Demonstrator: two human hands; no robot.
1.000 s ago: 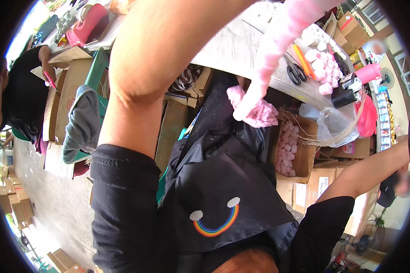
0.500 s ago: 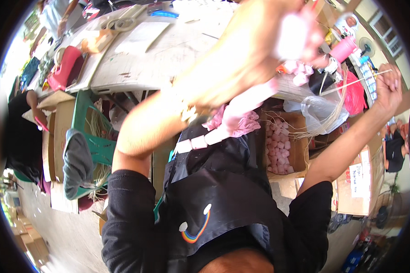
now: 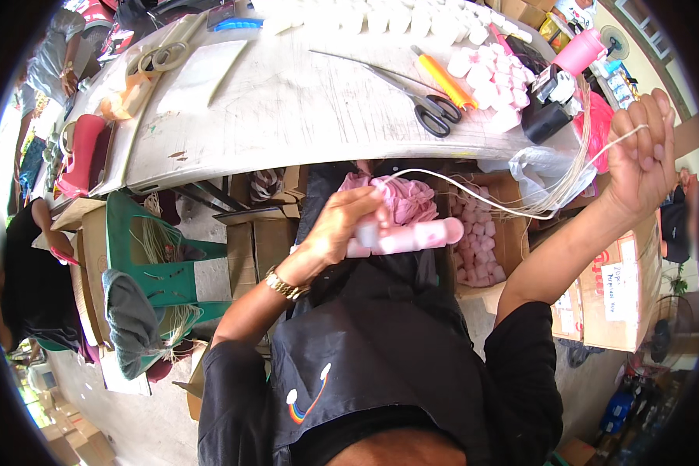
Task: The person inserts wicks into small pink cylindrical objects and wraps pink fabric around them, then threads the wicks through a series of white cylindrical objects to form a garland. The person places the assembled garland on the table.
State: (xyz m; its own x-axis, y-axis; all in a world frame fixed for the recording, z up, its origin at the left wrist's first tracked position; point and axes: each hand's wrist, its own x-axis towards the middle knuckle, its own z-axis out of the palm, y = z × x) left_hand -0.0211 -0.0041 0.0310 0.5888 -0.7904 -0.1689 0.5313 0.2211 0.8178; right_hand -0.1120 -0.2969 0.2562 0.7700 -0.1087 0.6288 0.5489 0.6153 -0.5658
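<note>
My left hand (image 3: 340,224), with a gold watch on its wrist, is closed over my lap. Its fingers pinch the end of a white cord (image 3: 478,196), and a blurred pale piece shows at the fingertips. The cord sags to the right and rises to my right hand (image 3: 643,151), whose curled fingers grip it at the far right. Just beneath my left hand, a row of pink cylinder-shaped pieces (image 3: 415,237) lies across my lap. Whether the cord runs through them cannot be seen. Behind the row is a crumpled pink cloth (image 3: 408,203).
Black-handled scissors (image 3: 435,113), an orange-yellow cutter (image 3: 446,78) and a pile of pink pieces (image 3: 495,76) are on the table (image 3: 287,116). A cardboard box (image 3: 512,202) of pink pieces stands right of my lap. A green chair (image 3: 128,233) is at left, near another person (image 3: 39,272).
My left hand has come down from over the table to my lap, uncovering the scissors and cutter. The cord now sags between both hands. My right hand remains raised at the right.
</note>
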